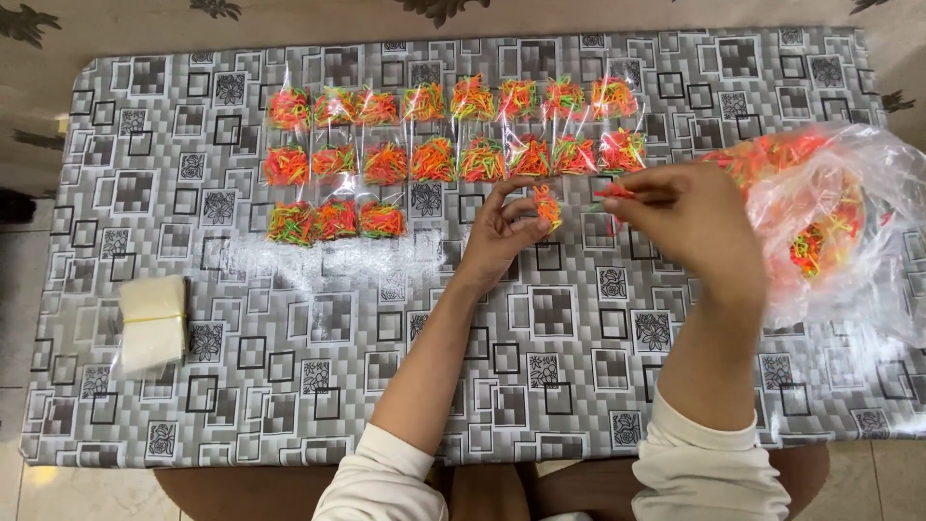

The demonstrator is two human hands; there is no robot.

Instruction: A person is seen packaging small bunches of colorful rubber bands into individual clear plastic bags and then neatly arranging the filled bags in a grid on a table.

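My left hand (503,234) holds a small clear packet (548,206) partly filled with bright orange, green and pink strands, just above the table's middle. My right hand (687,220) is beside it to the right, fingertips pinched on a few strands (612,191) near the packet's mouth. Both hands hover over the patterned tablecloth (289,328).
Three rows of filled small packets (434,159) lie at the table's far side; the nearest row (336,221) holds three. A large clear bag of loose coloured strands (820,217) sits at the right. A stack of empty clear packets (152,323) lies at the left.
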